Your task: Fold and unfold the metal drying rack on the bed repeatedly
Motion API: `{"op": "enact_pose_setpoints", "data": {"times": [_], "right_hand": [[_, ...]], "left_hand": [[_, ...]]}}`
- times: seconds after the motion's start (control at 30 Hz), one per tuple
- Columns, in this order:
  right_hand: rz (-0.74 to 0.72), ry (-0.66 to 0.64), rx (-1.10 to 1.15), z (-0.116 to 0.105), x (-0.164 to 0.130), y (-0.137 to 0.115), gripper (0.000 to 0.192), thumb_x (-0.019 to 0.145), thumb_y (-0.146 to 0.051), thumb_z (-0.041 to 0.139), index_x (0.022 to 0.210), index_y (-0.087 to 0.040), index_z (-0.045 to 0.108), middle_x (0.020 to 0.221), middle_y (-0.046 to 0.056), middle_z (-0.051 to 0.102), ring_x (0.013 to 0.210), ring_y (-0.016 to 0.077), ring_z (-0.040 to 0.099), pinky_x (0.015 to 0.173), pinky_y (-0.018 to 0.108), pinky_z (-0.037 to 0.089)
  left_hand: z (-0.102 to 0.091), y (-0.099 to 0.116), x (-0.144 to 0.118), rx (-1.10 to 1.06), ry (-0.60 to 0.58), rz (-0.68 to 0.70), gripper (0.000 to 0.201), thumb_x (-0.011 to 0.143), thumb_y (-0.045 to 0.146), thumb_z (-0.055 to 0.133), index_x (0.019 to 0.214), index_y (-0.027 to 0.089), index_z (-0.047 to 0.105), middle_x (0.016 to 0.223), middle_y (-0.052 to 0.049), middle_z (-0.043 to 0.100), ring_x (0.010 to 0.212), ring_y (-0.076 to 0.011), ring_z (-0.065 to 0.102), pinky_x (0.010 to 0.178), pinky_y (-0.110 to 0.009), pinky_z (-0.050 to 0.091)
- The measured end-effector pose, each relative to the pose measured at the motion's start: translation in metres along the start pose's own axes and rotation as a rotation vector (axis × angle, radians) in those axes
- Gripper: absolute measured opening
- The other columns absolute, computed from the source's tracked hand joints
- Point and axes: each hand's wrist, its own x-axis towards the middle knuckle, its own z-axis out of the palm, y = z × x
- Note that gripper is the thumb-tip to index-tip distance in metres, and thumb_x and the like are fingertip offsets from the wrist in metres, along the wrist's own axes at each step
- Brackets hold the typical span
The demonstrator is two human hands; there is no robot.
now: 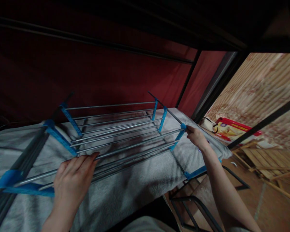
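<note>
A rack of thin metal tubes (125, 128) with blue plastic connectors (163, 119) lies across a grey blanket (125, 196); it resembles a shoe rack. My left hand (73, 180) curls over the front tubes near the rack's left end, fingers closed round the nearest tube. At the far right end, my right hand (197, 137) is closed at a blue connector, where a dark side pole passes through. Its thumb and fingertips pinch that corner, partly hidden behind the hand. Another blue connector piece (195, 172) is at the lower end of the right side, near my right forearm.
A dark metal frame (234, 80) and a red curtain (106, 74) surround the bed. On the right, a red and yellow box (236, 129), a folded wooden slatted piece (273, 161) and a black metal-framed stool (195, 206) stand over the brown floor (268, 206).
</note>
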Motion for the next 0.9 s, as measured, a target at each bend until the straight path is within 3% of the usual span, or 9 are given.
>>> {"op": "enact_pose_setpoints", "data": {"times": [0.23, 0.77, 0.9], "right_hand": [[-0.014, 0.002, 0.04, 0.003, -0.01, -0.007, 0.045, 0.096, -0.024, 0.037, 0.138, -0.017, 0.051, 0.109, 0.012, 0.07, 0.08, 0.0176, 0.069, 0.076, 0.028, 0.05], [-0.019, 0.001, -0.015, 0.001, -0.02, -0.017, 0.044, 0.096, -0.024, 0.039, 0.137, -0.016, 0.051, 0.094, 0.011, 0.073, 0.084, 0.0206, 0.07, 0.084, 0.031, 0.047], [-0.003, -0.014, 0.029, 0.002, -0.021, -0.019, 0.046, 0.096, -0.024, 0.039, 0.139, -0.016, 0.049, 0.101, 0.012, 0.072, 0.085, 0.0203, 0.07, 0.084, 0.029, 0.048]], "left_hand": [[0.006, 0.011, 0.013, -0.04, -0.001, 0.068, 0.026, 0.096, 0.031, 0.05, 0.112, 0.02, 0.067, 0.084, -0.007, 0.07, 0.077, -0.0255, 0.06, 0.075, -0.037, 0.039], [0.02, 0.054, 0.04, -0.149, -0.011, 0.145, 0.022, 0.095, 0.033, 0.054, 0.105, 0.02, 0.068, 0.088, -0.005, 0.071, 0.078, -0.022, 0.062, 0.075, -0.034, 0.043], [0.023, 0.063, 0.045, -0.181, -0.021, 0.172, 0.022, 0.095, 0.031, 0.054, 0.106, 0.019, 0.068, 0.091, -0.006, 0.072, 0.081, -0.0218, 0.063, 0.075, -0.033, 0.045]]}}
